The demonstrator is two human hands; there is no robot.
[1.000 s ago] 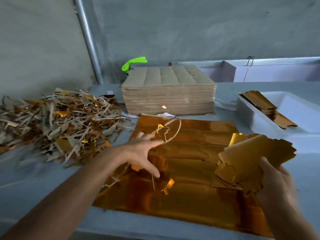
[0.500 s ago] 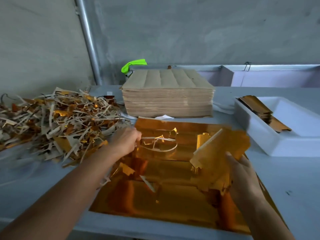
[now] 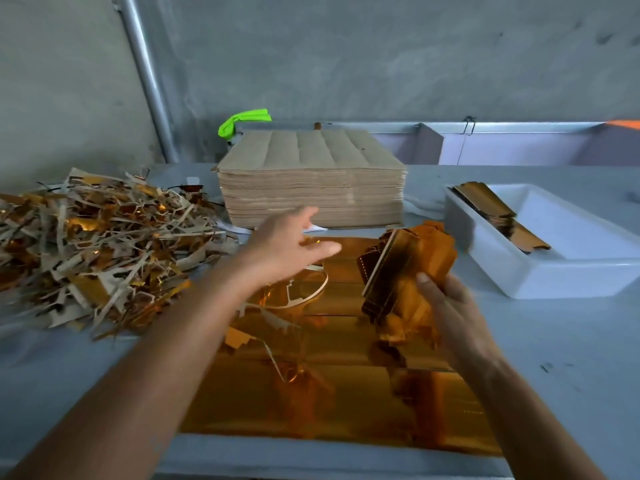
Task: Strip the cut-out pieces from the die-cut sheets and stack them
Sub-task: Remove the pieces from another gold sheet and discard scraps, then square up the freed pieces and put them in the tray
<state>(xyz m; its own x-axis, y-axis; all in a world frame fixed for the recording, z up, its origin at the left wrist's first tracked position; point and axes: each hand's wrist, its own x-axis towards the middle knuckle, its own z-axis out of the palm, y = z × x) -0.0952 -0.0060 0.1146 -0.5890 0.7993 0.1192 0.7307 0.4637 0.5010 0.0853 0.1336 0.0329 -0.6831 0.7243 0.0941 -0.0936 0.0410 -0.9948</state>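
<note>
Head view. Your right hand (image 3: 446, 306) grips a bundle of gold cut-out pieces (image 3: 405, 271), thumb curled over the near face, the other fingers wrapped behind and hidden. The bundle is held tilted above the gold die-cut sheet (image 3: 346, 403), its upper edge leaning toward the white tray (image 3: 540, 275). Motion blur softens the outline of the pieces, so you cannot count them.

Your left hand (image 3: 287, 247) hovers above the sheet's far edge, palm turned right, fingers straight and loosely spread, holding nothing. The fingertips (image 3: 332, 251) are blurred. The hand sits in front of the tall stack of brown sheets (image 3: 311, 181), which lie backs up at the far side of the table (image 3: 554, 358).

The gold sheet lies flat on the table directly before you, foil side up, reflecting both arms. On it, under your left wrist, rests loose waste trim (image 3: 304, 299): a thin curved strip and some jagged offcuts, pale side showing.

To the left, a large heap of scrap strips (image 3: 104, 244), grey and gold mixed, lies on the table just beside the sheet.

To the right, the white tray holds a stack of stripped gold pieces (image 3: 498, 216) against its far-left wall, one piece lying slanted toward the middle.

Behind the brown stack, a bright green item (image 3: 244, 121) lies near the metal pipe (image 3: 149, 81) that runs up the grey wall.
</note>
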